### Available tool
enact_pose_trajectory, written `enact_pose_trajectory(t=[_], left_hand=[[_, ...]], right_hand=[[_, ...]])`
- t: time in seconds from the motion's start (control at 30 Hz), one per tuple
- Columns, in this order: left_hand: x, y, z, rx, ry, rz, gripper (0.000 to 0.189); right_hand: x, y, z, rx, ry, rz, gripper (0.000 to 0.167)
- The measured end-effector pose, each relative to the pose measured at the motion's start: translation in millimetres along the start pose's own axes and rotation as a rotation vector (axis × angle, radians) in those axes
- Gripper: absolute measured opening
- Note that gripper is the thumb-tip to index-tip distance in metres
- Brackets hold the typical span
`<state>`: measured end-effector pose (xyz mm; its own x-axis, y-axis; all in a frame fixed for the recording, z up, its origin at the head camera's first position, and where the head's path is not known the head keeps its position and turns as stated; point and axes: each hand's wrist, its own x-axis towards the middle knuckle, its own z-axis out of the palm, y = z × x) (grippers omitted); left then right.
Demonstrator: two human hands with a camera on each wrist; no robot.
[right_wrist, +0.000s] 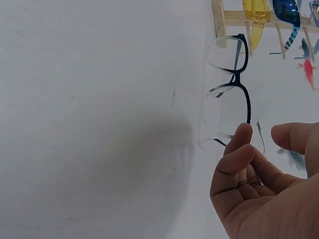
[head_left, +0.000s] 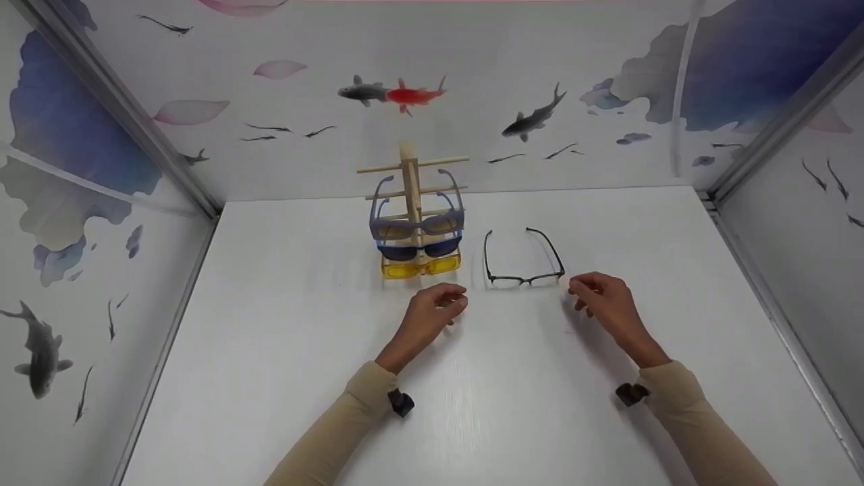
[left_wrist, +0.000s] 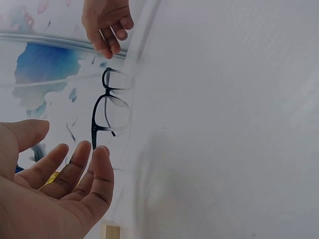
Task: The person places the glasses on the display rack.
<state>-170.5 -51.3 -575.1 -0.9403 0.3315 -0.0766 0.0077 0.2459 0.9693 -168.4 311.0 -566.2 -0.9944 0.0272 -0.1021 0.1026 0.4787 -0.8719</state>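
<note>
A pair of black-framed eyeglasses (head_left: 526,278) stands on the white table with its temples unfolded toward the back wall. Its lower rims look clear in both wrist views. My right hand (head_left: 604,297) hovers just right of the glasses, fingers loosely bent and thumb apart from them in the right wrist view. To the front left of the glasses is my left hand (head_left: 432,310), also loosely bent and holding nothing. Behind it a wooden display rack (head_left: 410,182) carries grey-blue sunglasses (head_left: 395,231), dark blue sunglasses (head_left: 399,253) and yellow glasses (head_left: 402,271), one above another.
White panels printed with fish and petals stand around the table (head_left: 472,405) at the back and both sides. The rack's upper wooden pegs (head_left: 442,161) stick out sideways. A small black device (head_left: 401,403) sits at each sleeve cuff.
</note>
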Motion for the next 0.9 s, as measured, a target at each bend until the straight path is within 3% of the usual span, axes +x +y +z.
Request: enact_pose_trajectory(t=[0.37, 0.63, 0.9], left_hand=[[18.0, -5.6, 23.3, -0.033, -0.016, -0.051, 0.045], [26.4, -4.9, 37.8, -0.023, 0.031, -0.063, 0.058], [35.3, -5.4, 48.0, -0.095, 0.068, -0.109, 0.06]], right_hand=[[6.1, 6, -1, 0.048, 0.01, 0.042, 0.046], [13.3, 6, 3, 0.073, 0.009, 0.068, 0.048], [19.0, 3, 6, 0.074, 0.009, 0.087, 0.045]])
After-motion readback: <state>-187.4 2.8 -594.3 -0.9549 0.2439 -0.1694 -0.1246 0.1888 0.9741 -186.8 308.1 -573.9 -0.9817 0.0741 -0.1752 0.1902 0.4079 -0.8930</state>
